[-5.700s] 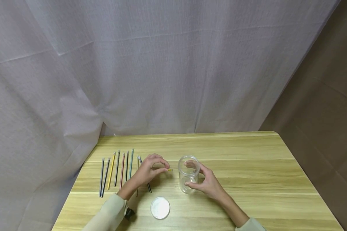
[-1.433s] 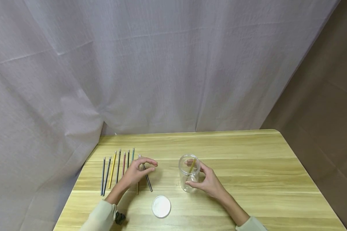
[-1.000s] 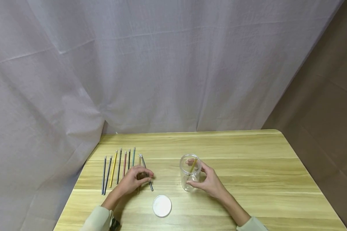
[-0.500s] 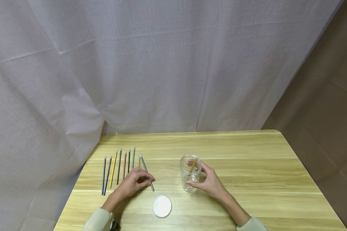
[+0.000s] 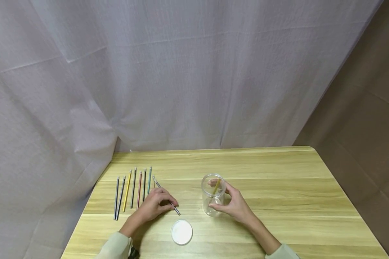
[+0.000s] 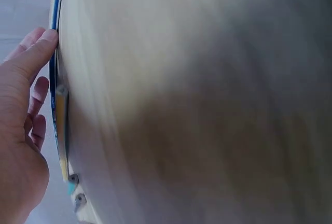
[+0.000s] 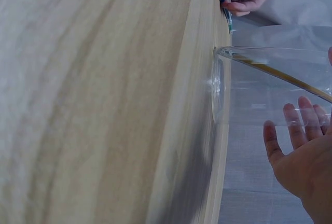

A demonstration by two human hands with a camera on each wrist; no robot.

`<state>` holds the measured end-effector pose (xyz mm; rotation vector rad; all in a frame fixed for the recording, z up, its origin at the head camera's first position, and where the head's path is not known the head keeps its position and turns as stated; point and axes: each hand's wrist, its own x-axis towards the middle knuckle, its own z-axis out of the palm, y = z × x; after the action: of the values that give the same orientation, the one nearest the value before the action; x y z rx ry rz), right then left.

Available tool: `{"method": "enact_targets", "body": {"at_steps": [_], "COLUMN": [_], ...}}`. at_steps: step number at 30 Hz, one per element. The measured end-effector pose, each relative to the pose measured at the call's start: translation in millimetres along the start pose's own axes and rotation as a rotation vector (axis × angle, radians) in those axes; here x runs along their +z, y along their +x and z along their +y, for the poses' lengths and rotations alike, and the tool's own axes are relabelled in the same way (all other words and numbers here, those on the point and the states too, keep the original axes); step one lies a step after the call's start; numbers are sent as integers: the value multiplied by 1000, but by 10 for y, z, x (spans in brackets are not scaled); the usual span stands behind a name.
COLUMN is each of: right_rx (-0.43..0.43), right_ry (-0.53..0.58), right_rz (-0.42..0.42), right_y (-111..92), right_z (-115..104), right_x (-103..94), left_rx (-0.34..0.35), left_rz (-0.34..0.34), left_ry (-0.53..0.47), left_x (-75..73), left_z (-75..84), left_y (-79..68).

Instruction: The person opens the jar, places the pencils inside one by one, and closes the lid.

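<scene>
My left hand [image 5: 155, 204] pinches a dark blue pencil [image 6: 53, 68] between thumb and fingers, low over the table. The pencil slants, its lower end [image 5: 177, 211] poking out past the fingertips toward the round lid. My right hand [image 5: 235, 205] grips a clear, open-topped jar [image 5: 206, 203] from its right side, thumb in front and fingers behind. Inside the upright jar, a single yellow pencil [image 7: 282, 76] leans against the wall. Beside the held pencil, a yellowish pencil [image 6: 61, 125] lies on the table, mostly hidden by the left hand in the head view.
Several pencils lie in a loose row at the left, among them a yellow one [image 5: 127, 190], a red one [image 5: 139, 189] and a green one [image 5: 150, 180]. A round whitish lid [image 5: 181, 232] lies flat in front. Grey curtain [image 5: 194, 90] hangs behind the wooden table [image 5: 278, 180].
The yellow pencil went from my left hand into the jar. My left hand then moved left to the pencils, took hold of the dark blue one and shifted its lower end rightward. The right hand stayed put.
</scene>
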<state>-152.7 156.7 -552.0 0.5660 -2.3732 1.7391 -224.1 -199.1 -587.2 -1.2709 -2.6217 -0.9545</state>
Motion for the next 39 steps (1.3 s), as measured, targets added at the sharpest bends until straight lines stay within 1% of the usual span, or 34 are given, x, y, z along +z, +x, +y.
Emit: {"method": "enact_targets", "body": {"at_steps": [5,8,12,15,17,19,22,25,31,39], "right_rx": [2,-2,-11,-16,-16,-13,-9,-5,-5,-9], "right_ry": [5,5,-1,-3,-4,-3,-4,-2,3,2], "right_rz": [1,1,3,4,5,6,8,8,2,-1], "right_y": [-2,-1,-1,-5,-8,-9,-9,-6,2,6], "right_z": [-2,2,13,18,17,14,10,9,15,15], "right_x": [3,6,10,12,12,11,8,5,5,3], "left_rx": [23,38,59,67,89,118,190,237,259,302], "left_rz": [-14,-7,24,45,66,89,138,179,229,298], "left_ry": [12,15,14,2,-6,-21,-28,-34,-37,-95], "left_x": [33,51,63,43,18,-25,-96,-176,-343,-573], "left_z": [58,94,147,206,253,306,391,478,658,877], "left_y": [70,112,181,243,294,354,454,547,694,879]}}
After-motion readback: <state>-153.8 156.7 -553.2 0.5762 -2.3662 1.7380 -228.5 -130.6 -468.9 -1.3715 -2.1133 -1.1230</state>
